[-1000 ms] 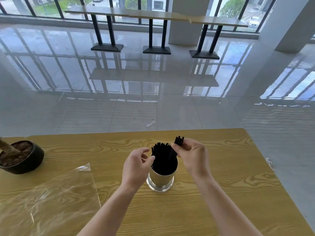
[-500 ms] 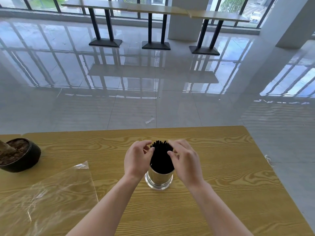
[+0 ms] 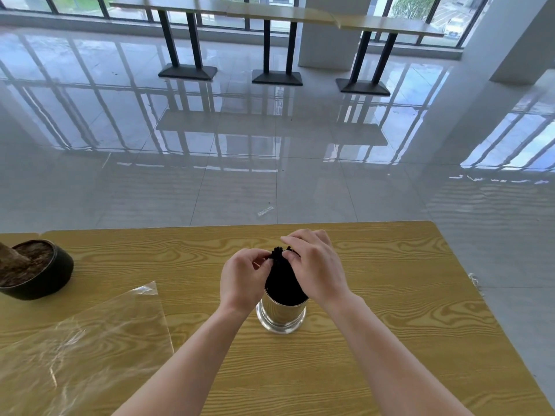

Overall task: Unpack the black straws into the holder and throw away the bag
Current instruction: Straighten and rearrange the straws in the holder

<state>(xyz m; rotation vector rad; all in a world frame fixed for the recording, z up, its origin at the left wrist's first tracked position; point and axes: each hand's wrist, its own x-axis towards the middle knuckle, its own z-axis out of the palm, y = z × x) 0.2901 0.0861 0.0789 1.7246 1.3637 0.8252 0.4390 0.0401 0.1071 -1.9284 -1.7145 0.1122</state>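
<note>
Black plastic straws [image 3: 283,277] stand upright in a shiny metal cylindrical holder [image 3: 280,313], both the left hand [image 3: 243,277] and right hand [image 3: 318,271] pinching their tips, while the clear plastic bag [image 3: 81,349] lies flat leftward, nearer the left hand.

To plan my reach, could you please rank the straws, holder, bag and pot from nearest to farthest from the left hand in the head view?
1. straws, touched by the left hand.
2. holder, just below-right of it.
3. bag, flat on the table, leftward.
4. pot, far left of the table.
</note>
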